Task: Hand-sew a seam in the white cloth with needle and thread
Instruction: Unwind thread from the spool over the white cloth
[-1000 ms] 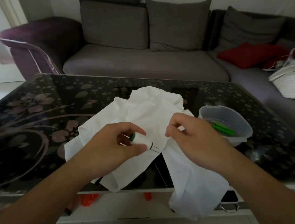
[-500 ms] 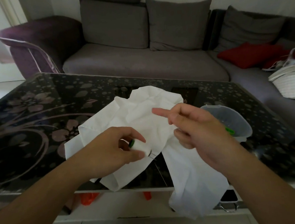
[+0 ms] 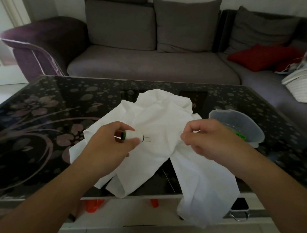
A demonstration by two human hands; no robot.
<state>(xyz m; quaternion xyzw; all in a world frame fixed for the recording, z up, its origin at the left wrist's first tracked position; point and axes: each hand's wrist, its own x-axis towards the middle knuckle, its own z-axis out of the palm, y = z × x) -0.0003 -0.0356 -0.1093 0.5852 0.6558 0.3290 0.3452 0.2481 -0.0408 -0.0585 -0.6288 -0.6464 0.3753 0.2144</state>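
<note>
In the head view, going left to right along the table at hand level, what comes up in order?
Left hand → white spool with a green end that it holds → white cloth → right hand → clear plastic container.

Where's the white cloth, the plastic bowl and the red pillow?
white cloth (image 3: 159, 116), head view, on its crumpled middle.
plastic bowl (image 3: 219, 112), head view, on its far rim.
red pillow (image 3: 262, 56), head view, on its top face.
</note>
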